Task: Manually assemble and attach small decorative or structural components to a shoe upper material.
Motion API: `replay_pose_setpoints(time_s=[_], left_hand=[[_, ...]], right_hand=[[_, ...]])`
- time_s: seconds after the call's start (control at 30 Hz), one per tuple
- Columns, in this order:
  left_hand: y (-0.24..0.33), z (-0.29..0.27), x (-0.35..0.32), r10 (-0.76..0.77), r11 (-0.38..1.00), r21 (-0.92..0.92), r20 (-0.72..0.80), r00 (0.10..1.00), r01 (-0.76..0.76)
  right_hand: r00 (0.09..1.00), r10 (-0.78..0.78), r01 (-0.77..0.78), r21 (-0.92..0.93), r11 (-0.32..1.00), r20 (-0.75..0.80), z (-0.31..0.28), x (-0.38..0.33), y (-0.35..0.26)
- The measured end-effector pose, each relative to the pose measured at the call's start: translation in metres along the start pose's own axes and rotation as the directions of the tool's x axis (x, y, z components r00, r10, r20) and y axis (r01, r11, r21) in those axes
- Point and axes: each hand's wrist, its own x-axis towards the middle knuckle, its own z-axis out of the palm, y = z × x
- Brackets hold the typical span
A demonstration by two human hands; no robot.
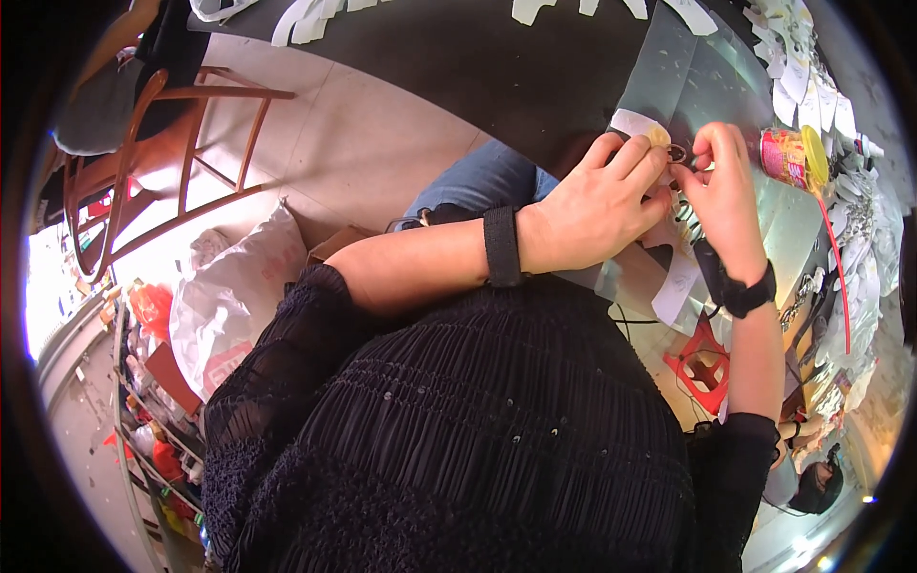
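Note:
My left hand (607,199) and my right hand (724,191) meet over the table's right part, their fingertips almost touching. Between them is a small, dark, metallic-looking ring (677,153), pinched by both hands' fingers. Its exact kind is too small to make out. Beside my left fingertips a pale yellow bit (657,136) lies against a white paper strip (630,121). A long white paper tag (676,286) with faint markings hangs below the hands, near the table edge. My left fingers hide part of what is between the hands.
A jar with a yellow lid (785,158) stands right of my right hand, near a thin red cord (841,277). White tags (798,72) line the far and right sides. A red stool (705,363) is below the table, a wooden chair (181,162) and white bag (239,296) to the left.

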Motion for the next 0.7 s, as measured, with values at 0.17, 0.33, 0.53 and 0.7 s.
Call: replay_pose_setpoints(time_s=[0.17,0.33,0.53,0.7], left_hand=[[0.0,-0.001,0.001,-0.014,1.0,-0.028,0.015,1.0,0.014],[0.0,-0.003,0.001,-0.039,0.995,-0.095,0.016,0.999,0.041],[0.0,-0.003,0.001,-0.048,0.984,-0.17,0.033,0.998,0.053],[0.004,-0.005,0.001,0.048,0.999,0.01,0.067,0.997,-0.048]], right_hand=[[0.99,0.096,-0.091,-0.052,0.994,0.102,-0.009,0.011,0.009],[0.992,0.073,-0.07,-0.028,0.997,0.099,-0.003,0.01,0.009],[0.994,0.029,-0.025,-0.043,0.999,0.108,-0.004,0.012,0.013],[0.986,0.079,-0.071,-0.059,0.996,0.145,-0.006,0.014,0.006]])
